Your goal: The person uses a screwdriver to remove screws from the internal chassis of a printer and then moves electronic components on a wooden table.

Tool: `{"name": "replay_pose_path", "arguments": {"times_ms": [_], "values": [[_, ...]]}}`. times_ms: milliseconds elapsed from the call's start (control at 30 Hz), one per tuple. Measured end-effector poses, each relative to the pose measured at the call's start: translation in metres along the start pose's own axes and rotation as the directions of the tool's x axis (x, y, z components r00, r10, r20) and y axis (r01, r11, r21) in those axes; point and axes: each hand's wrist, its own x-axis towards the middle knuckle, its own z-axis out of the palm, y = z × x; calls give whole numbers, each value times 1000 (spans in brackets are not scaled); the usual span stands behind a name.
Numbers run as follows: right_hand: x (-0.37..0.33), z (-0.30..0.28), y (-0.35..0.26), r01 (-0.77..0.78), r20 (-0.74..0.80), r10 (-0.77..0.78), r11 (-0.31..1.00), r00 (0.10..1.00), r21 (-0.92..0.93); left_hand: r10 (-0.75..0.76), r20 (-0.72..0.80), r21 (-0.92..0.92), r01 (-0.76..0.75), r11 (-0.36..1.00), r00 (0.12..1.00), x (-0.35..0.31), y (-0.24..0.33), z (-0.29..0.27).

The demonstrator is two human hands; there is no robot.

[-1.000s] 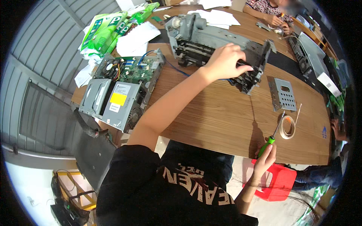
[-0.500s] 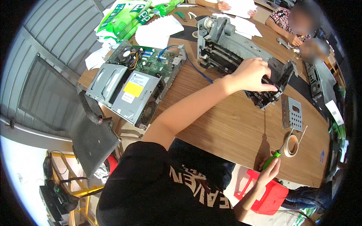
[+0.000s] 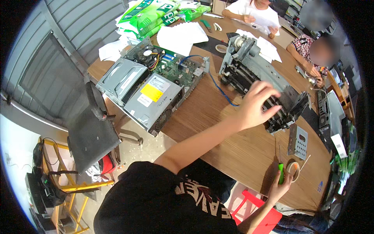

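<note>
— Where are the fingers, starting with the left hand?

— The left hand (image 3: 255,105) has its fingers (image 3: 269,89) spread wide and curled slightly down, over the grey printer mechanism (image 3: 257,84). Whether the tips actually touch the metal I cannot tell; nothing is clasped in them.

— And the right hand?

— The right hand (image 3: 279,187), low at about five o'clock, is wrapped around the green handle of a screwdriver (image 3: 280,171), its thin shaft pointing up towards twelve. Just beside it, at three o'clock, lies a roll of tape (image 3: 293,170).

— Where does the mechanism sit?

— On the wooden table (image 3: 233,148), right of centre, its long body running from eleven to five o'clock. A perforated grey metal plate (image 3: 298,141) lies near its lower end, at about five o'clock from it.

— What else is around?

— At nine o'clock from the mechanism, an opened computer case (image 3: 154,87) with a green circuit board, joined by a blue cable (image 3: 218,87). Beyond, white papers (image 3: 181,37) and green packets (image 3: 150,15) at eleven o'clock.
</note>
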Motion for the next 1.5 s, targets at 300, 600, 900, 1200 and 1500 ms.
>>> {"name": "replay_pose_path", "arguments": {"times_ms": [300,600,900,1200,1500], "values": [[7,10,25,57,-67,-69,985,995,-162,-279,64,746,140,651,958,-63,84,-220],[0,19,35,62,-145,-99,969,984,-238,-264,83,878,55,476,961,-115,51,-243],[0,16,31,-23,-94,5,980,996,-198,-140,-29,912,84,402,990,-118,45,-227],[4,12,29,-21,-73,8,984,997,-175,-142,-130,921,173,349,981,-116,11,-246],[6,13,27,5,-71,-18,984,997,-180,-82,-200,910,216,353,976,-107,-26,-263]]}}
